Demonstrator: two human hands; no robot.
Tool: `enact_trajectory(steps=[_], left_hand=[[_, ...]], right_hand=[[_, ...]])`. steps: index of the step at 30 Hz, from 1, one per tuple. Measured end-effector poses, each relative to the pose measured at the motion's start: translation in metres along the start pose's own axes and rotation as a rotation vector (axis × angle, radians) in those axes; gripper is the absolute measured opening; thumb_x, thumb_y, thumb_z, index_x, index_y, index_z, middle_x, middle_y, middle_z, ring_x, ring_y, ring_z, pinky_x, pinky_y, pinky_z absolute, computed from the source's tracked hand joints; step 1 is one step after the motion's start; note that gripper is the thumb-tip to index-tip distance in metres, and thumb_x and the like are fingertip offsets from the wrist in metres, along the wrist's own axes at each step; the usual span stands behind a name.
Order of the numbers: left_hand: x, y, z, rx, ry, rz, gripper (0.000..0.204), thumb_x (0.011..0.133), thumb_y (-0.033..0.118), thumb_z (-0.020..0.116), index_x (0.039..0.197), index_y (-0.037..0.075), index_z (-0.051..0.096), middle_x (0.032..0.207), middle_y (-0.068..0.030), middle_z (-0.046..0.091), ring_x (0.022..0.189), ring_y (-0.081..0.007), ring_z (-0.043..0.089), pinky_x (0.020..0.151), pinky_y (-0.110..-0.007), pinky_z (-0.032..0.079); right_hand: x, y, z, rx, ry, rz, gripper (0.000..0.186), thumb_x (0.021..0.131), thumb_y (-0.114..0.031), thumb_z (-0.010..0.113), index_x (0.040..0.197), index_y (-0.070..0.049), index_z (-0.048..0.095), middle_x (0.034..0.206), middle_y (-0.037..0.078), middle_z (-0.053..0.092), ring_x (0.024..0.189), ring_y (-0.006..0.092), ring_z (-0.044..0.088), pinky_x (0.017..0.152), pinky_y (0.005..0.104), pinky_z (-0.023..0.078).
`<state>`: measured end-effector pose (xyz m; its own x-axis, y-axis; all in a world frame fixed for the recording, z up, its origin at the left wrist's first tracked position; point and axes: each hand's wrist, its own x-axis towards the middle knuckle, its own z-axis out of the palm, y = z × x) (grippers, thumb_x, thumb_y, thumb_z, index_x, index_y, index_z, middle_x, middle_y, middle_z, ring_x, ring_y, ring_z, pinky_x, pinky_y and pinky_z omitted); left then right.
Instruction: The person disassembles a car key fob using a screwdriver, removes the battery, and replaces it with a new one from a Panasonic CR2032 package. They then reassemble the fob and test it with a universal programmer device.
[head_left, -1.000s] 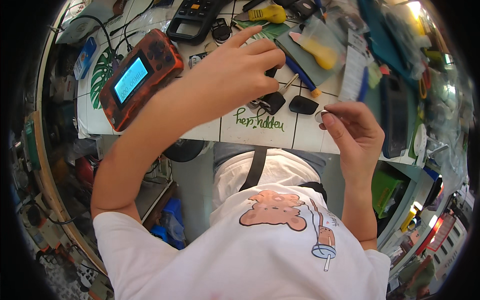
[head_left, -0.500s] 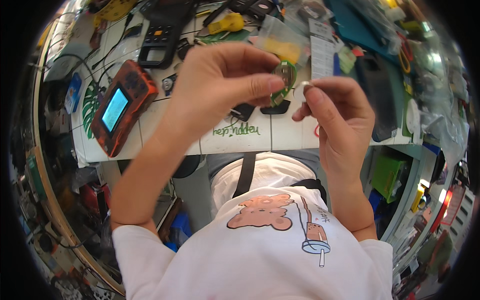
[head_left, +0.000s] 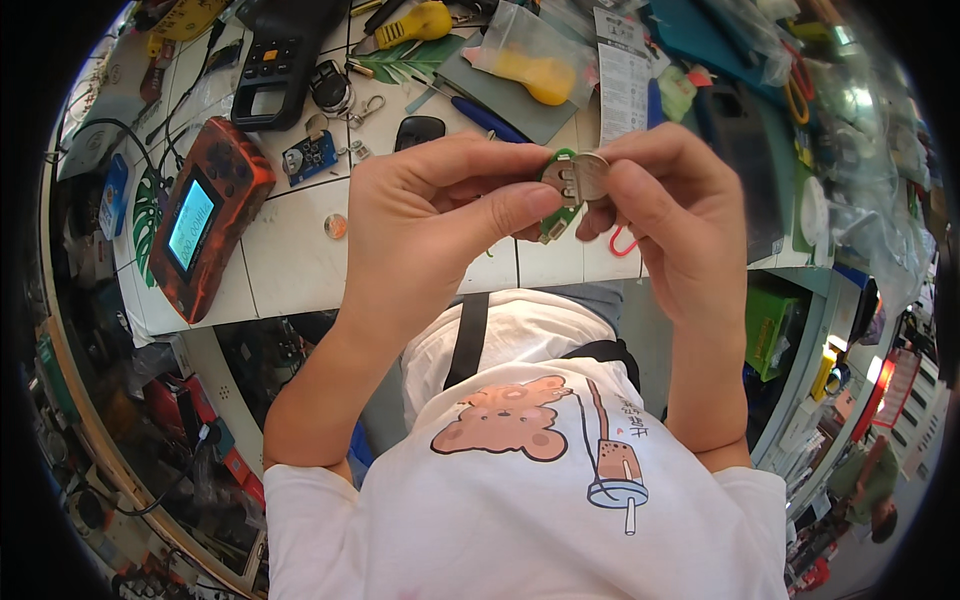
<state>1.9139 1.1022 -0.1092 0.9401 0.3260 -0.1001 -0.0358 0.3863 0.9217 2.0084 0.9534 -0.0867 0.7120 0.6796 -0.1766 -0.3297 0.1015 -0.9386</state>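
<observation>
Above the front edge of the table, my left hand (head_left: 440,210) pinches a small green circuit board (head_left: 562,205) with a metal battery holder on it. My right hand (head_left: 680,210) closes thumb and fingers on a round silver coin cell (head_left: 592,176). The coin cell is at the right side of the board's holder, its edge against the metal clip. How far it sits inside the clip I cannot tell. A red wire loop (head_left: 622,242) shows beside the right hand's fingers.
An orange handheld device (head_left: 215,215) with a lit screen lies at the left. Behind it are a black handheld tool (head_left: 275,70), a blue module (head_left: 310,158) and a black key fob (head_left: 419,132). A bagged yellow-handled tool (head_left: 535,75) lies farther back. A copper coil disc (head_left: 335,227) rests on the tabletop.
My hands have come together: the coin cell, apart from the board before, now meets its holder. The view has shifted, showing more of the tabletop at left.
</observation>
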Motion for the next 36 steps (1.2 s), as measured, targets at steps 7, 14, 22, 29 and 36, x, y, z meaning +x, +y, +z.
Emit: enact_trajectory(steps=[7,14,22,29,36], left_hand=[[-0.001,0.001,0.000,-0.073,-0.088,0.021,0.021,0.075,-0.004,0.068,0.095,-0.005,0.066,0.082,-0.0092,0.064,0.073,-0.0145,0.064,0.066,-0.024,0.055],[-0.006,0.009,0.000,0.149,-0.108,0.049,0.024,0.072,-0.010,0.066,0.095,-0.005,0.066,0.080,-0.0094,0.062,0.071,-0.0144,0.062,0.063,-0.024,0.052],[-0.050,-0.009,-0.015,0.582,0.139,0.210,0.030,0.071,-0.006,0.066,0.100,0.002,0.066,0.084,-0.0096,0.063,0.068,-0.0151,0.058,0.061,-0.024,0.047],[0.005,0.013,-0.075,1.758,-0.172,0.701,0.048,0.069,-0.007,0.057,0.112,0.014,0.061,0.114,-0.0059,0.055,0.112,-0.0205,0.050,0.097,-0.036,0.039],[0.053,0.025,-0.080,1.904,-0.780,0.762,0.037,0.067,0.004,0.062,0.103,0.010,0.057,0.113,-0.0052,0.053,0.114,-0.0204,0.048,0.107,-0.037,0.029]], right_hand=[[-0.003,0.005,-0.005,0.333,-0.136,0.242,0.033,0.080,-0.009,0.066,0.110,0.002,0.057,0.086,0.011,0.063,0.070,0.0156,0.062,0.064,0.0346,0.058],[-0.010,0.008,0.000,0.233,-0.110,0.217,0.030,0.080,-0.006,0.065,0.108,0.004,0.057,0.090,0.012,0.063,0.076,0.0169,0.063,0.064,0.0332,0.058],[-0.040,0.029,-0.007,-0.044,-0.045,0.172,0.021,0.077,0.006,0.061,0.099,0.005,0.057,0.090,0.013,0.062,0.078,0.0187,0.065,0.065,0.0300,0.057],[-0.022,0.031,-0.001,0.233,0.099,0.260,0.028,0.080,-0.001,0.060,0.108,0.004,0.055,0.090,0.010,0.061,0.070,0.0137,0.061,0.065,0.0308,0.057],[-0.028,0.029,-0.003,0.075,0.076,0.161,0.037,0.077,-0.001,0.065,0.112,0.005,0.056,0.092,0.010,0.061,0.077,0.0139,0.061,0.067,0.0300,0.056]])
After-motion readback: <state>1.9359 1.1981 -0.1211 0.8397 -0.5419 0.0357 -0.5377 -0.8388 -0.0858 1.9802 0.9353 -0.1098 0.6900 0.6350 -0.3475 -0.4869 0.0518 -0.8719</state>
